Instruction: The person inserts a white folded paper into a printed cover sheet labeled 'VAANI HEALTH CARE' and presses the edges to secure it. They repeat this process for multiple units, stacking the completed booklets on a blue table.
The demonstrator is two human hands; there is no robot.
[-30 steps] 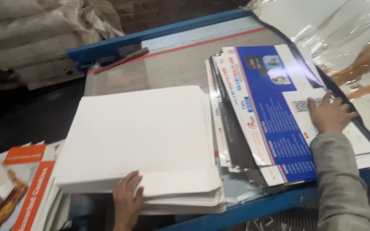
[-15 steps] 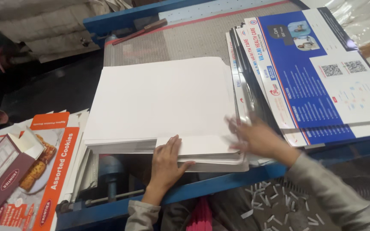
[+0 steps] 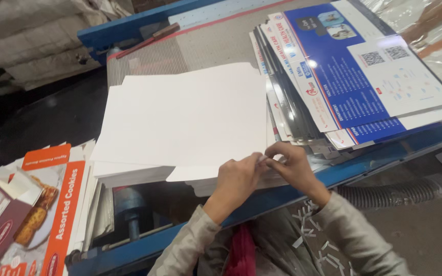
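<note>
While both hands meet at the near edge of the white stack point(image 3: 185, 122) | left hand point(image 3: 239, 176) and right hand point(image 3: 292, 163) pinch the top sheet's corner | sheets likely thin, stiff, slippery; best lifted by that corner | printed sheets point(image 3: 344, 76) just right.

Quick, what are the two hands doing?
Left hand: fingers pinched shut on the near edge of the white sheets.
Right hand: pinching the same edge, right beside it.
</note>
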